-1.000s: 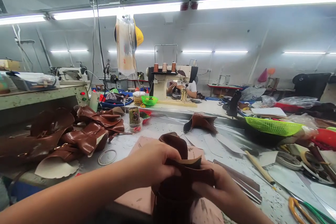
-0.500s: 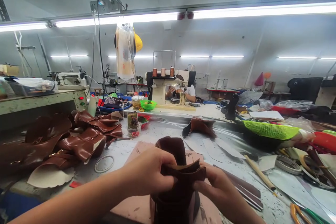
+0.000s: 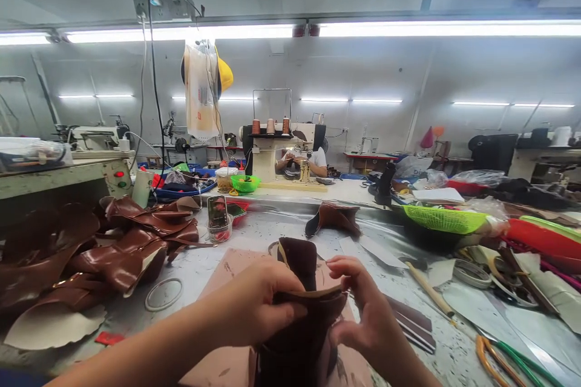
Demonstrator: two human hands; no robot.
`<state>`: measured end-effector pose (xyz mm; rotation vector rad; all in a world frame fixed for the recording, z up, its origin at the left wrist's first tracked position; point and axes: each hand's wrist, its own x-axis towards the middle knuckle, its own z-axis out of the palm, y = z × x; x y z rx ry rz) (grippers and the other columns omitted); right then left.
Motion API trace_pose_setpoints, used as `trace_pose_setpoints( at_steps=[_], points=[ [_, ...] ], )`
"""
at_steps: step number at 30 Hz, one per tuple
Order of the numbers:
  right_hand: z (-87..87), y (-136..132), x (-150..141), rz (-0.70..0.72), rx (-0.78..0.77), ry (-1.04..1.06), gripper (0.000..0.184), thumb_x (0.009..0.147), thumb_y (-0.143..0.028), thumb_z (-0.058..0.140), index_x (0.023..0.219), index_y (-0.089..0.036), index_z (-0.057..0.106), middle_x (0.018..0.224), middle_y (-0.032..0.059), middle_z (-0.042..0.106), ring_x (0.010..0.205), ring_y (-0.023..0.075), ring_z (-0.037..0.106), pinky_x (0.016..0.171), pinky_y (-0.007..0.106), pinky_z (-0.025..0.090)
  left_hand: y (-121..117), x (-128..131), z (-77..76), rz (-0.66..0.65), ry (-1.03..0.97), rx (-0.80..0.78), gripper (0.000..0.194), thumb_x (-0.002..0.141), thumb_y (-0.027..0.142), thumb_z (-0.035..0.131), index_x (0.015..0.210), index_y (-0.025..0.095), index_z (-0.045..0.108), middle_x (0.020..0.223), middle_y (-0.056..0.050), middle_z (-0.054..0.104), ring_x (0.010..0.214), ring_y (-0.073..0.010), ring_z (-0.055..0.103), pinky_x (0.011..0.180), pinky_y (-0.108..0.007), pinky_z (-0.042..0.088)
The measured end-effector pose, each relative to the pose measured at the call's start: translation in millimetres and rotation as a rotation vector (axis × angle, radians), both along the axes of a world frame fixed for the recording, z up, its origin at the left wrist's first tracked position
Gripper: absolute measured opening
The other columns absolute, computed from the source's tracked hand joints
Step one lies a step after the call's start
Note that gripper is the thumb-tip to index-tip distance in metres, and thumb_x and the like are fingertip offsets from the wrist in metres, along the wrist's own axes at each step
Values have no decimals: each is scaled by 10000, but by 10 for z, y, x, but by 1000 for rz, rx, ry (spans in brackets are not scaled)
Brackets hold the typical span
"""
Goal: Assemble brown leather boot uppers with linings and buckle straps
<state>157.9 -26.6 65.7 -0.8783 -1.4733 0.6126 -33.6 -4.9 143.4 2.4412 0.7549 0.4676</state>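
In front of me a dark brown leather boot upper (image 3: 295, 338) stands over a pinkish board (image 3: 227, 278). My left hand (image 3: 267, 299) pinches its top edge between thumb and fingers from the left side. At the right end of that edge is my right hand (image 3: 363, 308), its thumb and fingers spread apart around the leather, not pinching it. A taller flap of the upper rises behind the edge. Its lower part runs out of the bottom of the view.
Shiny brown leather uppers (image 3: 131, 248) are heaped at left, near a white ring (image 3: 163, 294). Orange-and-green-handled scissors (image 3: 499, 357), a wooden stick (image 3: 429, 290) and dark strips (image 3: 411, 317) lie at right. Behind a sewing machine (image 3: 263, 160) a person works.
My right hand has loosened from the edge, its fingers lifting and spreading. My left hand keeps its pinch. The view has turned slightly right.
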Motion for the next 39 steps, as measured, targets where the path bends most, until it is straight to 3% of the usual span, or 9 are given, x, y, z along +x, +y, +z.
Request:
trace_pose_setpoints(
  at_steps=[6,14,17,21,25,29,31,35,39],
  points=[
    [165,-73,-79,314,-408,129,301,548,-328,756,580,-174,499,540,-45,462,520,98,387,489,214,296,7,41,-78,-118,-71,81,80,715,95,550,679,138,608,632,5,562,646,-107,479,612,-186,351],
    [167,-110,-84,300,-411,233,389,533,-274,726,528,-186,347,494,-86,331,484,62,257,471,200,207,54,24,-145,-91,-86,59,109,751,143,560,784,145,664,697,-18,625,685,-121,550,639,-201,379],
    [212,-159,12,200,-417,29,378,557,-282,686,532,-197,318,486,-81,332,485,74,276,472,202,221,37,26,-137,-69,-7,114,115,750,147,584,820,158,675,706,-15,634,690,-121,560,634,-196,388],
    [413,-256,161,20,-339,-573,229,620,-207,625,553,-190,406,545,-38,457,538,117,396,508,221,283,-56,144,-150,-87,102,223,129,744,174,620,861,157,672,762,-26,670,725,-137,593,654,-197,411],
    [603,-341,253,145,-289,-1135,56,672,-183,621,649,-195,571,684,15,594,641,169,510,569,246,351,-187,344,-207,-165,156,401,88,765,224,598,832,181,634,722,7,657,673,-135,595,618,-202,424],
    [639,-393,329,266,-233,-1206,132,765,-164,517,747,-220,636,726,18,637,695,170,573,615,235,404,-216,430,-263,-44,185,507,278,725,338,642,902,146,545,933,-35,619,607,-117,570,483,-214,394],
    [624,-410,356,284,-262,-1234,134,750,-159,529,738,-225,645,715,13,645,684,170,588,602,225,417,-185,452,-297,-28,220,614,315,713,393,648,844,131,534,879,-48,622,611,-138,575,485,-242,383],
    [611,-418,343,248,-363,-1381,95,690,-180,587,723,-221,667,723,33,669,634,191,609,565,235,435,-133,521,-330,-114,283,762,307,716,429,628,671,141,530,610,-17,621,570,-173,580,571,-315,376],
    [617,-411,326,274,-364,-1374,186,769,-173,495,703,-217,664,687,32,661,613,169,604,560,221,430,-155,512,-181,-267,368,633,268,698,374,669,592,156,554,604,5,645,601,-144,593,657,-305,381]
  ],
)
